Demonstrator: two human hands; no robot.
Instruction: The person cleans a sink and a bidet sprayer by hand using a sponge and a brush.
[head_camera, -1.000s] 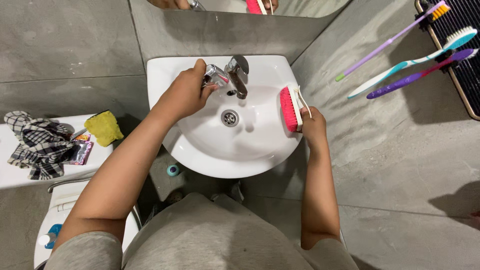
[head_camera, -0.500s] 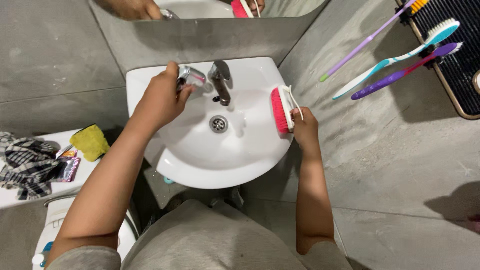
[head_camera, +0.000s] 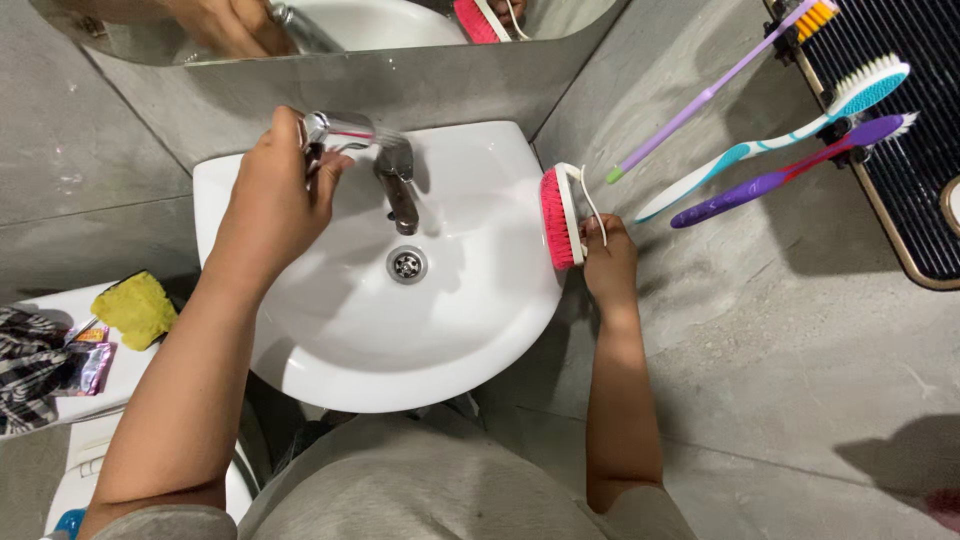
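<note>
Left hand (head_camera: 272, 190) is wrapped around a shiny chrome sprayer head (head_camera: 338, 130) at the far left of the sink, fingers curled tight on it, right beside the tap (head_camera: 398, 180); right hand (head_camera: 608, 262) is clenched on the handle end of a scrub brush (head_camera: 560, 215) at the right rim of the basin. The brush is the eye-catcher: bright pink bristles facing in toward the bowl, a white plastic back, and a thin white loop handle on the outer side; it stands on edge, sitting against the rim. The sink (head_camera: 330, 350) itself is white and rounded, with a metal drain (head_camera: 407, 264) in the middle, just near of the tap spout; can't tell if water is running. Further out on the right wall there are three toothbrushes (head_camera: 760, 185), lilac, teal-and-white and purple, stuck in a dark rack (head_camera: 900, 140); over on the left, a yellow sponge (head_camera: 138, 308) next to a checked cloth (head_camera: 28, 370).
</note>
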